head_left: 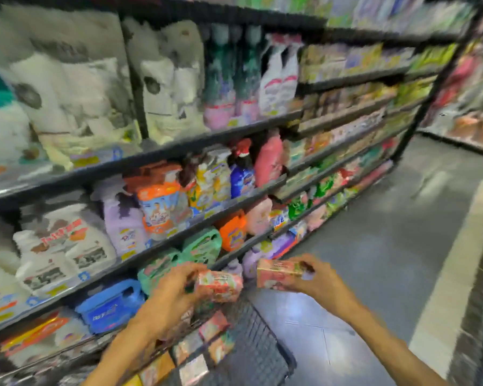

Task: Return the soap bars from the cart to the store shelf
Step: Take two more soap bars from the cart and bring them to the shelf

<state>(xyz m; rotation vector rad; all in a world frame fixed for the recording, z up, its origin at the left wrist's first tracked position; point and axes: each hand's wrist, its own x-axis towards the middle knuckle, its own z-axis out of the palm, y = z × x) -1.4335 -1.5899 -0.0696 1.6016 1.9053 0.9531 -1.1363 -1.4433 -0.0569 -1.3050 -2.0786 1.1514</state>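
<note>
The person is reaching both bare arms forward over the cart, and each hand is holding a soap bar. The left hand (pixel 179 282) is curling its fingers around the near end of a pink-and-red soap bar (pixel 219 286), which is tilting slightly and sticking out to the right of the fist. The right hand (pixel 315 277) is pinching a second soap bar (pixel 279 277), a pinkish box, by its right end, thumb on top and fingers underneath, keeping it roughly level. The two bars are hanging just beside each other, not quite touching, above the cart's far edge. Below the hands, the dark mesh cart (pixel 260 349) is carrying more soap bars (pixel 204 346), which are lying in a loose row along its left side, next to the shelving. To the left, the store shelf (pixel 156 154) is running away down the aisle, stacked with paper-roll packs, detergent jugs and refill pouches; small boxed goods are filling its far bays. The grey floor (pixel 374 246) is stretching off to the right, with a pale stripe along it. Everything is blurred, so labels cannot be read.
</note>
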